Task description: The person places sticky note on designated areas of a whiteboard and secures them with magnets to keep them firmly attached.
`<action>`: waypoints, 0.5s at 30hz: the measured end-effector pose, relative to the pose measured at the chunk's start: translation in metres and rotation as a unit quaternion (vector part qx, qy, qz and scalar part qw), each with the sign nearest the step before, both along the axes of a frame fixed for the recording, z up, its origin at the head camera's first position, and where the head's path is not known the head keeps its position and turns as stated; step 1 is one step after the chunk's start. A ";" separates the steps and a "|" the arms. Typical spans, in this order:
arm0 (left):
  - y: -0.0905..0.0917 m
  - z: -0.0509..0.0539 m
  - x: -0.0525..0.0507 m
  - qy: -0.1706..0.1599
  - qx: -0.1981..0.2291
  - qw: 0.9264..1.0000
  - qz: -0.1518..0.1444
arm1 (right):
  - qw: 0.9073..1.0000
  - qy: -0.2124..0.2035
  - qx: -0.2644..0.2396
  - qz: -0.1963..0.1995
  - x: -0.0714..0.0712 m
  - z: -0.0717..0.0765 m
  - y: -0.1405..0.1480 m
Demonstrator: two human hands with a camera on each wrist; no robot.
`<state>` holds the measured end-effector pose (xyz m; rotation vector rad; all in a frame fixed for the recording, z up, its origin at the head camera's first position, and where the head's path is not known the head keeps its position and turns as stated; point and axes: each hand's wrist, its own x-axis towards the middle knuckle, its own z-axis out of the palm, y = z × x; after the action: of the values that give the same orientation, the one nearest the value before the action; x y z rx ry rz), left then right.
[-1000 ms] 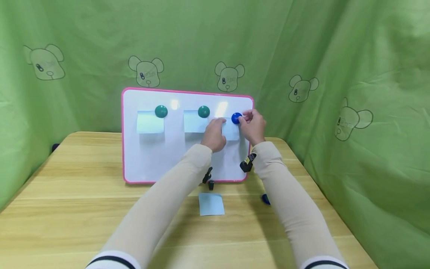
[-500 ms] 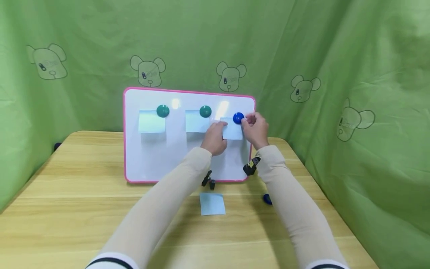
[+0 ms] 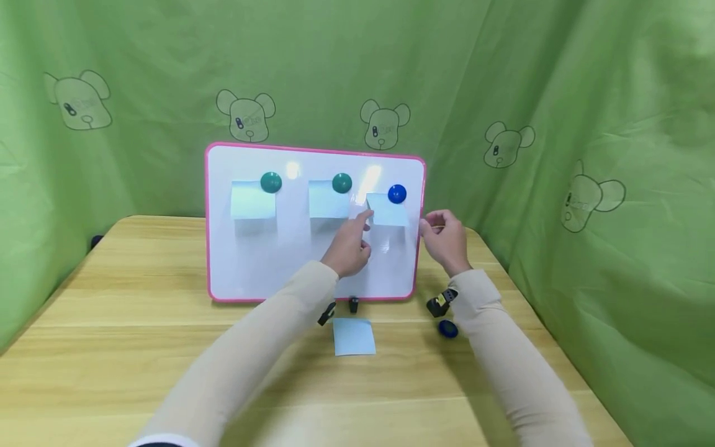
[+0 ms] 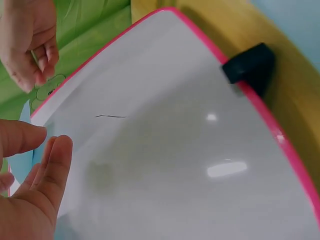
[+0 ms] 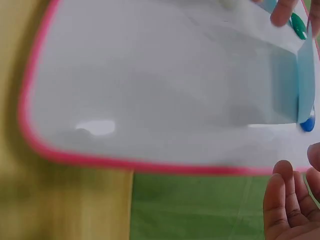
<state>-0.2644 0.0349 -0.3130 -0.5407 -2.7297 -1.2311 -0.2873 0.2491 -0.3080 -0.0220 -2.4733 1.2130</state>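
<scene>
A pink-edged whiteboard stands on the table. Under a blue round magnet, a light blue paper note hangs on its right part, with the lower edge lifted off the board. My left hand is at the note's left edge, index finger extended; in the left wrist view, thumb and fingers are apart. Whether the fingertip touches the paper I cannot tell. Just past the board's right edge, my right hand is off the magnet, its fingers loosely bent around nothing.
Two green magnets hold two more blue notes to the left. On the wooden table lie another blue note and a blue magnet. A black foot props the board. Green curtain surrounds the table.
My right hand has let go of the blue magnet and moved right and down, past the board's edge. The left hand has shifted slightly down. The note's lower edge now stands out.
</scene>
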 end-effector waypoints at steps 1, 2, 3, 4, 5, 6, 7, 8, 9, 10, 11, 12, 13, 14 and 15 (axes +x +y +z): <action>-0.002 -0.002 0.002 0.001 -0.002 1.000 -0.004 | 1.000 -0.003 0.005 0.001 0.003 -0.003 0.004; -0.004 -0.005 0.004 -0.003 -0.002 1.000 -0.008 | 1.000 -0.007 0.010 0.003 0.006 -0.007 0.008; -0.007 -0.007 0.006 -0.009 -0.003 1.000 -0.011 | 1.000 -0.011 0.013 0.003 0.009 -0.011 0.012; -0.009 -0.010 0.009 -0.015 -0.005 1.000 -0.015 | 1.000 -0.012 0.019 0.005 0.012 -0.014 0.016; -0.011 -0.013 0.011 -0.019 -0.009 1.000 -0.021 | 1.000 -0.015 0.024 0.006 0.015 -0.018 0.019; -0.013 -0.017 0.013 -0.024 -0.013 0.999 -0.027 | 0.999 -0.016 0.028 0.007 0.018 -0.022 0.022; -0.015 -0.020 0.016 -0.031 -0.017 0.999 -0.033 | 0.999 -0.017 0.032 0.009 0.021 -0.025 0.025; -0.018 -0.022 0.019 -0.042 -0.019 0.998 -0.037 | 0.999 -0.019 0.037 0.011 0.024 -0.029 0.028; -0.020 -0.025 0.021 -0.051 -0.024 0.998 -0.043 | 0.999 -0.020 0.040 0.012 0.026 -0.032 0.031; -0.022 -0.029 0.023 -0.056 -0.029 0.997 -0.048 | 0.999 -0.023 0.045 0.015 0.029 -0.035 0.033; -0.024 -0.032 0.026 -0.063 -0.032 0.996 -0.053 | 0.998 -0.025 0.048 0.016 0.032 -0.038 0.035; -0.026 -0.035 0.028 -0.070 -0.038 0.995 -0.056 | 0.998 -0.028 0.051 0.019 0.035 -0.041 0.037; -0.028 -0.038 0.030 -0.074 -0.044 0.994 -0.060 | 0.998 -0.031 0.053 0.021 0.038 -0.044 0.040; -0.029 -0.041 0.031 -0.078 -0.050 0.994 -0.063 | 0.998 -0.036 0.056 0.024 0.041 -0.047 0.042; -0.030 -0.045 0.033 -0.079 -0.056 0.993 -0.068 | 0.997 -0.040 0.057 0.027 0.045 -0.050 0.045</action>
<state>-0.2313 0.0047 -0.3579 -0.6803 -2.9529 -1.2028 -0.2428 0.2937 -0.3578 0.0272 -2.6239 1.1101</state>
